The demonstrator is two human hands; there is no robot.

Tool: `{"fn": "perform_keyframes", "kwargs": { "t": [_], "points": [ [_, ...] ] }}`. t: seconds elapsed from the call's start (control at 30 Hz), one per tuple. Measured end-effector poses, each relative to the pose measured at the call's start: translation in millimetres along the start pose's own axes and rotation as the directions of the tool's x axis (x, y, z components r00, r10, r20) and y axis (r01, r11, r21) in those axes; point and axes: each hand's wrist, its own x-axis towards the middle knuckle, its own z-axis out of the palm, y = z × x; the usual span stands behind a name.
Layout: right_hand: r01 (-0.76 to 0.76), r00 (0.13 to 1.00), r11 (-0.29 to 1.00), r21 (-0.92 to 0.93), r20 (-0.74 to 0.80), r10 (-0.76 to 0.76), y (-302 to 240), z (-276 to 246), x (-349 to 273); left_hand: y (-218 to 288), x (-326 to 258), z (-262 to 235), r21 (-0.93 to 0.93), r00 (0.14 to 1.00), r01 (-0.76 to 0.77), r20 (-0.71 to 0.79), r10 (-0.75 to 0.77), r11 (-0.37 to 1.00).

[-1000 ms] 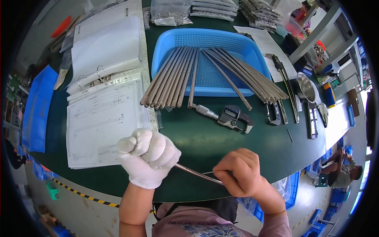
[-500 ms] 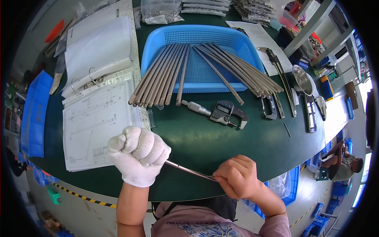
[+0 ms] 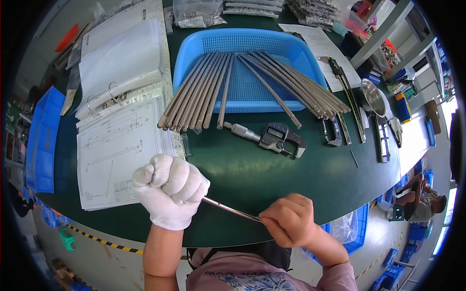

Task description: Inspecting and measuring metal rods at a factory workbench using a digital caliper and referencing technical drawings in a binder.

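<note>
My left hand (image 3: 171, 191), in a white glove, is closed in a fist around a slim metal rod (image 3: 228, 207). The rod slants down to the right from the fist, with small holes showing along its side. At its right end my bare right hand (image 3: 290, 219) pinches a thin metal pin, mostly hidden by the fingers. Beyond the hands, a digital micrometer (image 3: 273, 137) lies on the green table (image 3: 228, 172). Several similar metal rods (image 3: 196, 94) rest in two groups over the front rim of a blue plastic basket (image 3: 247, 34).
On the left lie an open ring binder (image 3: 119, 63) and a technical drawing (image 3: 119, 160). Calipers (image 3: 344, 92), a metal bowl (image 3: 372, 97) and a small loose pin (image 3: 354, 159) are on the right. Bags of metal parts (image 3: 199, 14) stand at the back. A person (image 3: 427, 206) sits far right.
My right hand has shifted slightly left along the rod's end, and less of the thin pin shows. My left hand stays where it was.
</note>
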Motion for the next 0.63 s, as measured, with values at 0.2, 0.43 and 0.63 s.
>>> {"fn": "perform_keyframes", "kwargs": {
  "t": [0.2, 0.43, 0.63],
  "points": [
    [0.134, 0.990, 0.980, -0.148, -0.022, -0.138, -4.1, 3.8, 1.2, 1.5, 0.8, -0.1, -0.003, 1.000, -0.005, 0.007, 0.005, 1.000],
    [0.078, 0.996, 0.997, 0.002, 0.044, -0.078, 4.5, 2.9, 4.1, 1.4, 0.7, -2.4, -0.011, 1.000, -0.012, -0.008, 0.012, 1.000],
    [0.162, 0.986, 0.987, 0.018, -0.027, -0.162, 6.9, 9.5, -2.2, 1.6, 1.1, 0.4, 0.008, 0.999, -0.001, -0.043, 0.001, 1.000]
  ]
}}
